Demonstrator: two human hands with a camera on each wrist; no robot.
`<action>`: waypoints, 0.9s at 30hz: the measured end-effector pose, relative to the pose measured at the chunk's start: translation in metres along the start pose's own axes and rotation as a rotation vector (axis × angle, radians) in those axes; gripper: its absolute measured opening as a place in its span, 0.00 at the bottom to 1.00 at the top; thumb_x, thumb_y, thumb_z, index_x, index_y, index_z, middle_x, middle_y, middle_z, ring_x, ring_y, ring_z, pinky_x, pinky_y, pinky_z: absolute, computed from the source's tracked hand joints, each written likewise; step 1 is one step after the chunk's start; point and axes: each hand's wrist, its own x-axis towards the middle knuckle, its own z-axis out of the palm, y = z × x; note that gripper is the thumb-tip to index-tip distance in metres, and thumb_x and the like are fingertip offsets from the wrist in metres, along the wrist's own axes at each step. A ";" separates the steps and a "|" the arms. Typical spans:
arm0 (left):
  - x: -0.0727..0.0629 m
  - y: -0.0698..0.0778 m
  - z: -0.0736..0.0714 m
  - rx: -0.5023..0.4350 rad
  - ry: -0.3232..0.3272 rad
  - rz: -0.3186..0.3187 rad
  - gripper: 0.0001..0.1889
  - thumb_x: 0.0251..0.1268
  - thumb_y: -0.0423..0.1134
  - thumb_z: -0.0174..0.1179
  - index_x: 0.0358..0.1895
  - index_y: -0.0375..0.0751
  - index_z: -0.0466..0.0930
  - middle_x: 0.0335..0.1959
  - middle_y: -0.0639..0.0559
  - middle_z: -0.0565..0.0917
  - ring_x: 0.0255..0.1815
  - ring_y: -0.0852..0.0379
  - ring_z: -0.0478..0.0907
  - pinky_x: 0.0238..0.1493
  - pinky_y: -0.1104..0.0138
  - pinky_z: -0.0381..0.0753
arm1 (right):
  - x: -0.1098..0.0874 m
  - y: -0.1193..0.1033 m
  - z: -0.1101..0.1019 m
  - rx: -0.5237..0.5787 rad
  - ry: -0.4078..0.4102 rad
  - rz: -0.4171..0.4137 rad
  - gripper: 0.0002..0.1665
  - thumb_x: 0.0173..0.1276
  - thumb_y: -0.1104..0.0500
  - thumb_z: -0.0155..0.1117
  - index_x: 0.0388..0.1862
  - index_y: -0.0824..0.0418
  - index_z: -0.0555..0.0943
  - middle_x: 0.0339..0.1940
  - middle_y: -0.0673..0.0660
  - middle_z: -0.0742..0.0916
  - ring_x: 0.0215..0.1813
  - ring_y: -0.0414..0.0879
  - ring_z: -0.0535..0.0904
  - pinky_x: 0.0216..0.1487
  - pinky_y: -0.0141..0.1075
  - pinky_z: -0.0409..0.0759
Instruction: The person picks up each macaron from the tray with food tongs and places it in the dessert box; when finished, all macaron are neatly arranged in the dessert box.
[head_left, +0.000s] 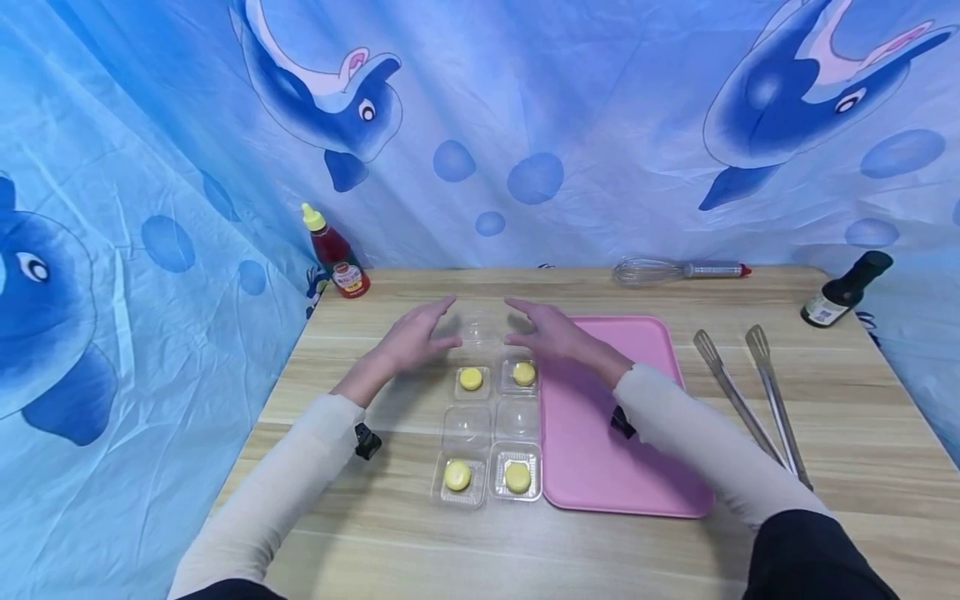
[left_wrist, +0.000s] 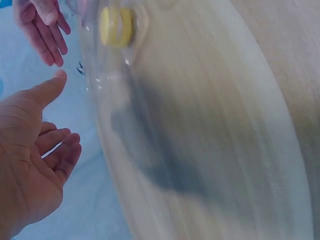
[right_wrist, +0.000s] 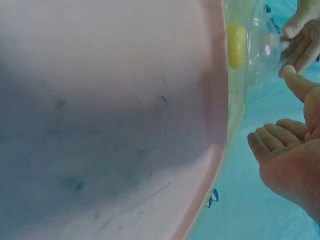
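My left hand [head_left: 411, 340] and right hand [head_left: 553, 335] reach over the far part of the table, fingers straight and thumbs apart, holding nothing. Between them shows a clear plastic lid [head_left: 477, 327] of a far box. Several hinged clear boxes stand in two columns, lids folded back, each with a yellow macaron inside. The far pair holds a left macaron [head_left: 471, 379] and a right macaron [head_left: 524, 373]; the near pair holds another left macaron [head_left: 457, 476] and right macaron [head_left: 517, 477]. The right hand partly hides the far right lid.
A pink tray [head_left: 607, 467] lies right of the boxes, under my right forearm. Beyond it are metal tongs [head_left: 772, 392], with a whisk [head_left: 678, 270] at the back. A red sauce bottle [head_left: 341, 254] stands back left, a dark bottle [head_left: 843, 292] back right. A blue curtain [head_left: 525, 100] hangs behind.
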 end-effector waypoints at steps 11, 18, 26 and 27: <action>0.004 -0.023 0.012 -0.025 -0.048 -0.001 0.42 0.72 0.44 0.71 0.84 0.39 0.60 0.72 0.36 0.78 0.72 0.37 0.75 0.78 0.42 0.66 | 0.033 0.001 0.015 -0.049 -0.031 0.028 0.49 0.69 0.56 0.78 0.81 0.69 0.64 0.80 0.66 0.72 0.80 0.60 0.68 0.83 0.49 0.63; 0.012 -0.022 0.019 -0.023 -0.045 0.023 0.39 0.71 0.44 0.72 0.81 0.39 0.66 0.73 0.40 0.78 0.70 0.41 0.78 0.77 0.45 0.70 | 0.042 -0.004 0.027 -0.059 -0.019 0.072 0.45 0.67 0.61 0.79 0.79 0.68 0.69 0.72 0.66 0.81 0.72 0.60 0.78 0.77 0.48 0.74; 0.014 -0.022 0.020 -0.061 0.006 0.036 0.36 0.70 0.41 0.73 0.78 0.38 0.71 0.69 0.41 0.82 0.64 0.42 0.82 0.72 0.48 0.77 | 0.045 -0.007 0.033 0.024 0.054 0.057 0.37 0.68 0.66 0.77 0.74 0.69 0.75 0.68 0.66 0.84 0.64 0.59 0.85 0.66 0.45 0.84; 0.014 -0.021 0.019 -0.083 0.014 0.036 0.36 0.70 0.41 0.73 0.78 0.38 0.70 0.69 0.40 0.82 0.64 0.42 0.83 0.71 0.48 0.78 | 0.044 -0.008 0.033 0.046 0.070 0.051 0.36 0.67 0.67 0.77 0.73 0.70 0.76 0.67 0.66 0.84 0.63 0.59 0.86 0.65 0.45 0.85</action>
